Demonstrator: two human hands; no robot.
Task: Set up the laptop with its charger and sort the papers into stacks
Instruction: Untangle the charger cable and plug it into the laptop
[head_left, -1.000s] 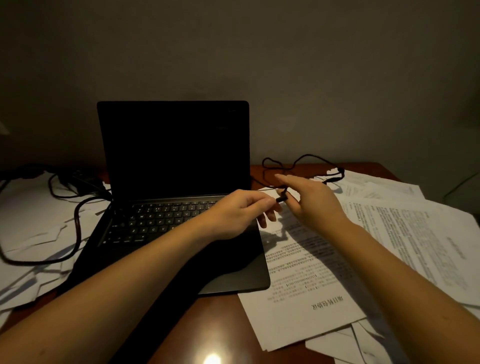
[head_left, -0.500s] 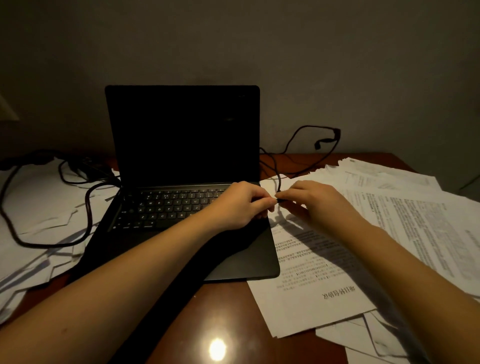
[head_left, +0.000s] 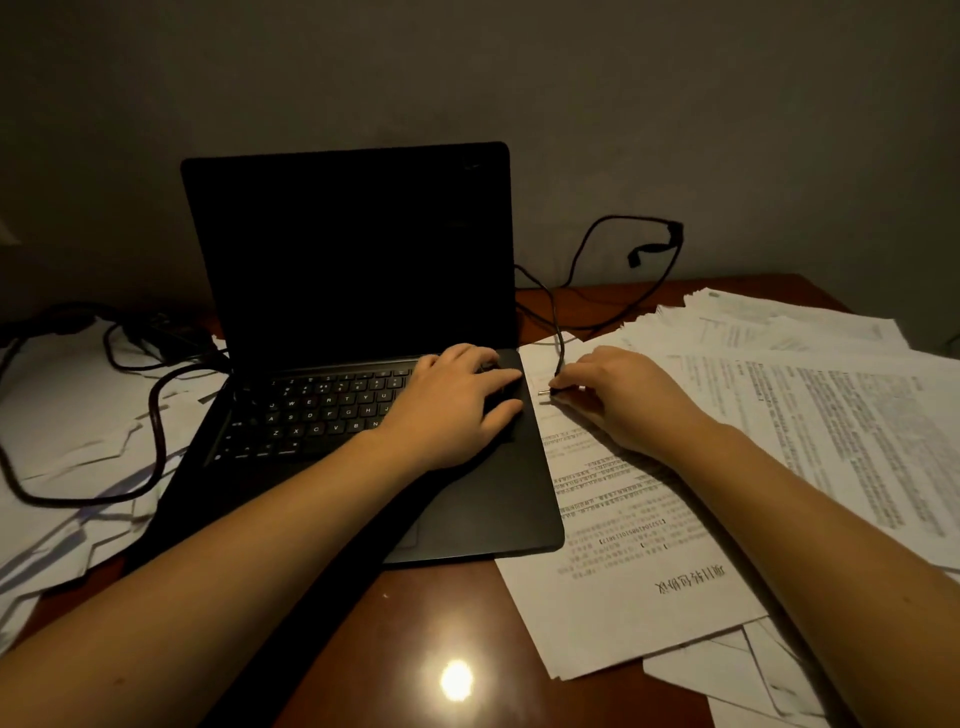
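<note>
The right hand (head_left: 628, 402) pinches charger plug (head_left: 551, 392) (axis sideways), tip toward laptop (head_left: 467, 499); left hand (head_left: 452, 408) fingers (head_left: 501, 379) relaxed.

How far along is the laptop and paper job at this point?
Done: the laptop stands open, screen dark. In hand: the right hand pinches the charger plug beside the laptop's right edge, not yet inserted; the left hand rests on the laptop. Left: the papers lie scattered, unsorted.

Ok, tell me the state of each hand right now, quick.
Left hand: open, fingers resting on the open black laptop, holding nothing.
Right hand: pinching the thin black charger cable's metal-tipped plug.
</note>
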